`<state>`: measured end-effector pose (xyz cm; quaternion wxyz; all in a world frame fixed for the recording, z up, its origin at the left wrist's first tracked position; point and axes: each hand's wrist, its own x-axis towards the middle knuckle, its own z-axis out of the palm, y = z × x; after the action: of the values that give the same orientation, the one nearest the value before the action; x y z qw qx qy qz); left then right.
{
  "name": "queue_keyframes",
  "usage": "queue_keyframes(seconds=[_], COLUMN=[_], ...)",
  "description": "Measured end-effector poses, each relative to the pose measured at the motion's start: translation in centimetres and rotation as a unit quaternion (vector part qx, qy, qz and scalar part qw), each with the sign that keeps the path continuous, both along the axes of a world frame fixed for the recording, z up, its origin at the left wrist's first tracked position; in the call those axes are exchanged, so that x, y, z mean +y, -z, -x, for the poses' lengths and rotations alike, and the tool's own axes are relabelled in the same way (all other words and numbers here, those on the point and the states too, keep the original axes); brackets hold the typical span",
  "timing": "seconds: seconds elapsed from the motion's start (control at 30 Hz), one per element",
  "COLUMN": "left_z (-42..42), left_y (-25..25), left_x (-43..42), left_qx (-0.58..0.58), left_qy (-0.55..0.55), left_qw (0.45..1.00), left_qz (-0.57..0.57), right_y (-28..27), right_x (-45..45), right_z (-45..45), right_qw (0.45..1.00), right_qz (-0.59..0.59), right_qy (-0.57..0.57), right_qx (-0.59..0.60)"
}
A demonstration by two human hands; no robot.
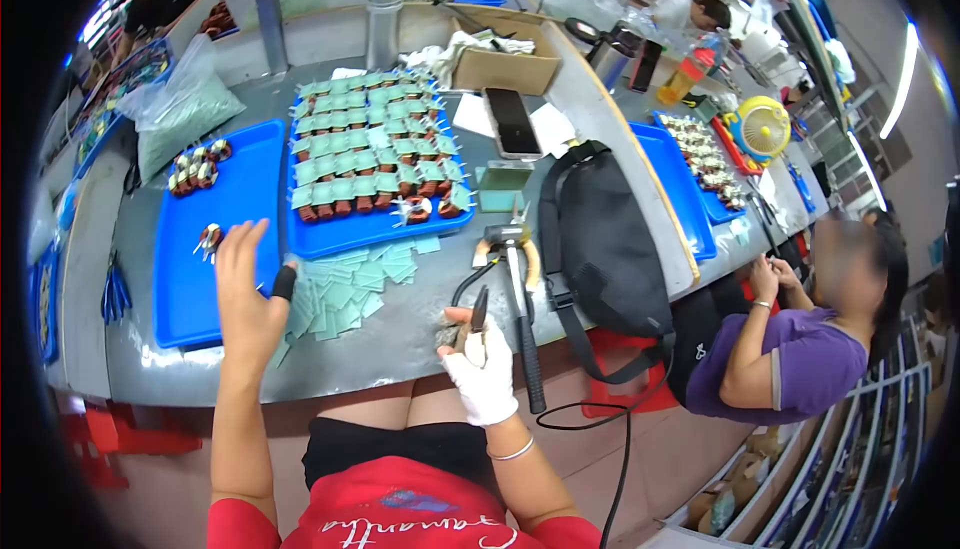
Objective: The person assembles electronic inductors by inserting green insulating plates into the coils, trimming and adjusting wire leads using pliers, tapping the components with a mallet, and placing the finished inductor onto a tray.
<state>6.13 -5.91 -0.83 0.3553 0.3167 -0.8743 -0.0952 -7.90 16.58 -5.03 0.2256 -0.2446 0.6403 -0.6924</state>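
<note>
My left hand [250,294] reaches over the left blue tray [180,294] with its fingers apart and nothing visible in them. A black cover sits on its thumb. Just beyond its fingertips lies a small copper-wound coil [210,241]. My right hand [482,379], in a white glove, is closed around a dark, pointed tool [480,309] at the table's front edge; its exact kind does not show. Thin green sheets [335,294] lie loosely piled between my hands. A hammer [520,314] with a black handle rests right of my right hand.
Another blue tray [385,241] holds rows of coils topped with green sheets. More coils [198,166] sit in the left tray. Blue-handled pliers [115,291], a phone [512,124], a black bag [605,239] and a steel flask [384,24] surround them. A person [790,329] sits right.
</note>
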Motion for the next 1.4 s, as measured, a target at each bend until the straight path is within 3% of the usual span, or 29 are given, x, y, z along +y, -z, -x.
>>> queue_keyframes(seconds=[0.1, 0.17, 0.2, 0.23, 0.33, 0.4, 0.53, 0.7, 0.87, 0.93, 0.97, 1.03, 1.17, 1.27, 1.4], left_z=[-3.7, -4.6, -4.8, -4.5, -4.4, -4.3, -5.4, -7.7, -7.5, -6.9, -6.4, -5.4, -2.7, -1.5, -0.7], left_y=[2.1, 2.9, 3.2, 2.5, 1.7, 1.8, 0.2, 1.2, 2.3, 2.2, 1.8, 1.6, 0.6, 1.6, 1.5], left_x=[-1.7, -2.3, -2.8, -2.4, -2.7, -2.7, -3.2, -5.1, -4.9, -3.6, -2.7, -0.7, 3.5, 5.3, 6.9], left_qx=[-0.061, -0.082, -0.083, -0.056, -0.083, -0.01, -0.109, -0.027, 0.011, 0.21, 0.243, 0.328, 0.227, 0.227, 0.158], left_qy=[-0.081, -0.09, -0.037, -0.036, -0.014, -0.011, 0.008, 0.184, 0.076, 0.066, 0.08, 0.149, 0.177, 0.246, 0.278], left_qw=[0.993, 0.973, 0.984, 0.982, 0.967, 0.955, 0.938, 0.907, 0.915, 0.867, 0.861, 0.734, 0.662, 0.579, 0.619], left_qz=[-0.067, -0.195, -0.151, -0.179, -0.241, -0.295, -0.328, -0.379, -0.397, -0.446, -0.439, -0.576, -0.692, -0.744, -0.717], right_y=[-0.2, 0.4, -0.2, 0.0, -0.4, -0.1, -0.5, -0.5, -1.2, -1.8, -1.8, -2.3, -2.8, -3.2, -4.2], right_x=[-0.1, -0.3, -0.3, -0.2, -0.6, -0.8, -0.8, -1.0, -1.5, -1.5, -1.6, -2.0, -3.1, -3.8, -4.0], right_z=[0.0, -0.2, -0.2, -0.3, -0.8, -1.0, -1.5, -1.5, -1.8, -2.0, -2.1, -2.4, -3.4, -2.9, -2.2], right_qw=[1.0, 1.0, 1.0, 0.998, 0.998, 0.999, 0.999, 0.999, 0.999, 0.998, 0.997, 0.991, 0.994, 0.995, 0.994], right_qz=[-0.004, 0.008, 0.009, 0.021, 0.028, 0.019, -0.001, -0.029, -0.032, -0.065, -0.068, -0.11, -0.066, -0.052, -0.079], right_qy=[0.001, 0.01, -0.002, -0.015, -0.006, 0.021, 0.021, 0.017, 0.009, -0.005, -0.025, -0.06, -0.086, -0.083, -0.075], right_qx=[0.002, -0.027, 0.008, -0.058, -0.064, -0.038, -0.034, -0.007, -0.009, -0.003, 0.001, 0.037, 0.002, 0.017, -0.011])
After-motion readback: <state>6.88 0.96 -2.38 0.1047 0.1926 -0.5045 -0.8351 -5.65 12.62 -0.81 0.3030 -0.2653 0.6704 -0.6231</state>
